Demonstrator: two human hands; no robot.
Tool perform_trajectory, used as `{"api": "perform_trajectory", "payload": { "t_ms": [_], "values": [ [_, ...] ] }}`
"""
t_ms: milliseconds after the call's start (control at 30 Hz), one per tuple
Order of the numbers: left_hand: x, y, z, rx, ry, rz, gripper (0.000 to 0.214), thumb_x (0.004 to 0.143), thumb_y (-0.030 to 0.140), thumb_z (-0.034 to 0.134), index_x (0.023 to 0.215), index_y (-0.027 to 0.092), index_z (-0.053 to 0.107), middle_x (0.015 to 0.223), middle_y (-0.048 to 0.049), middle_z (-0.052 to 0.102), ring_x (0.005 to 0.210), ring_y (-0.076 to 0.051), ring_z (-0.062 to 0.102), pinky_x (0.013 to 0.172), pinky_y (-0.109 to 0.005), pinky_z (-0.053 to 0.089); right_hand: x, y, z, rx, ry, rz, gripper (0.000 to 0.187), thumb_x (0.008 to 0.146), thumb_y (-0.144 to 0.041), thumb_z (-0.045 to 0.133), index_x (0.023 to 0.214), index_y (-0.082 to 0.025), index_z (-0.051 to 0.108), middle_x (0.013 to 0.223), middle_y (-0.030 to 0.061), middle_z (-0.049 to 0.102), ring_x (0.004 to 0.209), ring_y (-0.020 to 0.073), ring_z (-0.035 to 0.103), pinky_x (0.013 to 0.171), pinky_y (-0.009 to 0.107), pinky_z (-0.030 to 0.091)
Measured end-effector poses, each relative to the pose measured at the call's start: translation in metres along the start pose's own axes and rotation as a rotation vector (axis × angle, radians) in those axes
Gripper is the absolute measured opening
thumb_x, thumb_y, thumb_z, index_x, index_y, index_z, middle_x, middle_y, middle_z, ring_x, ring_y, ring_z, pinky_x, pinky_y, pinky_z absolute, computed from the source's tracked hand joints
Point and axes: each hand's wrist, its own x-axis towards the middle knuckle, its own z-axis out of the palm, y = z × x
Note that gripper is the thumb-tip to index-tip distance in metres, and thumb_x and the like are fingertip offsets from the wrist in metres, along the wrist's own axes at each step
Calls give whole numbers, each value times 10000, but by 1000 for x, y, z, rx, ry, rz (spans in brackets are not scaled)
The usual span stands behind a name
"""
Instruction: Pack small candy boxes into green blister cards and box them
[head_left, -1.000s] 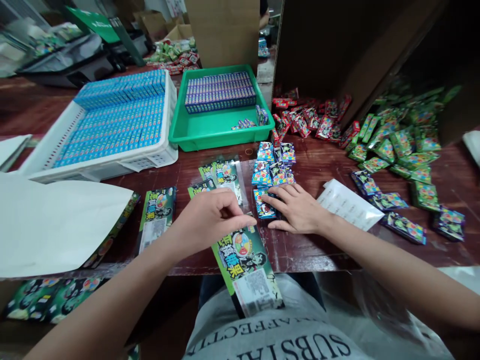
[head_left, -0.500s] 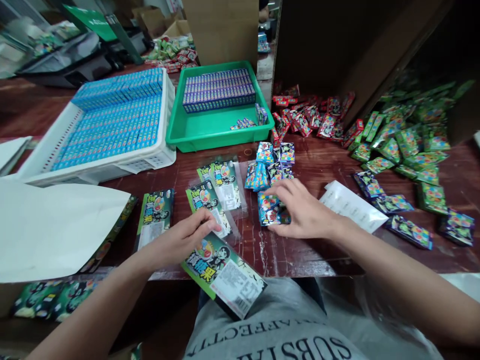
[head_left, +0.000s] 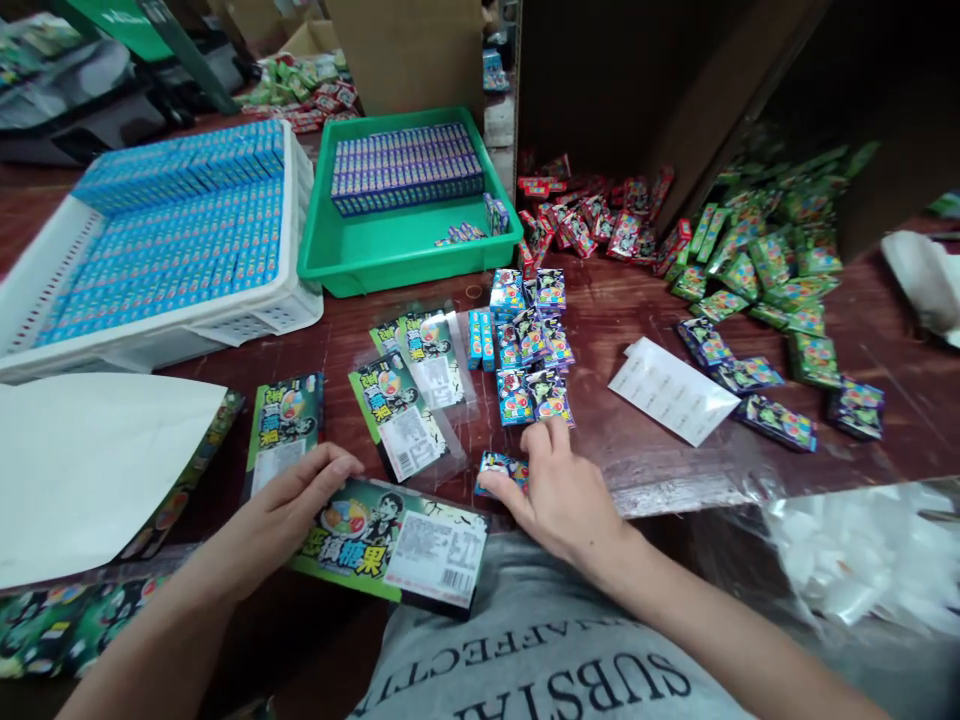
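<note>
My left hand is closed on the left end of a green-and-black printed candy packet, which extends over my lap past the table edge. Between the thumb and fingers of my right hand are small blue and purple candy boxes, low over the front of the table and partly covered. Beyond them stands a cluster of similar small candy boxes. Two more printed packets in clear sleeves lie behind the held packet. Another printed packet rests beside my left wrist.
At the back left are a white crate of blue boxes and a green tray with purple boxes. Red boxes and green boxes lie heaped at the back right. A white sticker sheet lies right of the cluster.
My right hand has drawn back towards me from the cluster, bringing small candy boxes with it. The packet in my left hand has shifted left and turned closer to level. The view has shifted right.
</note>
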Motion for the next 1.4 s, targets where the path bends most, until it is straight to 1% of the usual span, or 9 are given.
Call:
{"api": "perform_trajectory", "payload": {
  "t_ms": [167, 300, 600, 700, 800, 867, 1067, 1267, 1400],
  "values": [
    [-22, -18, -15, -97, 99, -124, 396, 810, 640, 645, 888, 259, 721, 857, 8, 680, 820, -224, 638, 699, -282, 560, 40, 42, -47, -232, 83, -364, 723, 897, -769, 487, 1294, -166, 528, 1320, 195, 583, 1087, 359, 624, 868, 485, 539],
    [-30, -31, -13, -237, 112, -228, 456, 761, 635, 715, 964, 227, 734, 913, -6, 701, 820, -215, 635, 671, -274, 567, 85, 74, -69, -419, -97, -693, 823, 831, -583, 722, 1489, -186, 427, 1535, 168, 472, 1303, 419, 478, 1012, 568, 458],
    [-40, -32, -10, -319, 61, -190, 385, 806, 574, 712, 909, 203, 723, 835, -10, 663, 712, -160, 570, 612, -241, 511, 80, 63, -62, -363, -226, -938, 695, 787, -270, 743, 1443, -183, 532, 1352, 171, 582, 1204, 369, 533, 1001, 527, 461],
    [-40, -24, -10, -327, 98, -196, 387, 795, 576, 721, 877, 198, 717, 795, -4, 652, 706, -168, 567, 609, -248, 509, 71, 53, -50, -295, -274, -1085, 839, 746, -100, 666, 1530, -302, 445, 1453, 101, 565, 1190, 329, 569, 965, 481, 493],
    [-38, -18, -8, -327, 99, -192, 378, 782, 581, 729, 868, 213, 720, 770, 4, 648, 690, -174, 580, 587, -246, 500, 72, 40, -34, -321, -373, -1159, 1012, 681, -186, 762, 1584, -354, 337, 1623, 45, 410, 1198, 346, 570, 1015, 528, 474],
    [-37, -17, -6, -321, 86, -191, 382, 761, 591, 740, 851, 220, 715, 771, 0, 657, 674, -179, 592, 564, -248, 501, 74, 34, -26, -348, -446, -1180, 1031, 685, -329, 815, 1593, -323, 327, 1655, 32, 357, 1184, 358, 560, 1020, 548, 473],
    [-39, -24, -1, -368, 255, -187, 414, 772, 630, 737, 883, 236, 676, 768, 25, 644, 646, -150, 573, 554, -219, 494, 60, 40, -17, -156, -343, -1069, 635, 858, -418, 690, 1446, -216, 563, 1273, 91, 684, 1066, 315, 550, 894, 484, 521],
    [-34, -24, 6, -432, 508, -146, 374, 829, 614, 688, 924, 258, 624, 736, 41, 603, 639, -156, 563, 565, -234, 493, 22, 40, 6, -63, -207, -812, 812, 845, -734, 604, 1450, -196, 533, 1506, 148, 524, 1257, 391, 473, 1022, 591, 424],
    [-29, -22, 9, -467, 497, -141, 344, 829, 586, 693, 913, 260, 622, 738, 33, 595, 654, -170, 589, 590, -256, 513, 9, 31, 28, -33, -130, -727, 697, 864, -611, 639, 1381, -151, 560, 1487, 162, 551, 1248, 417, 479, 974, 608, 434]
  ]
}}
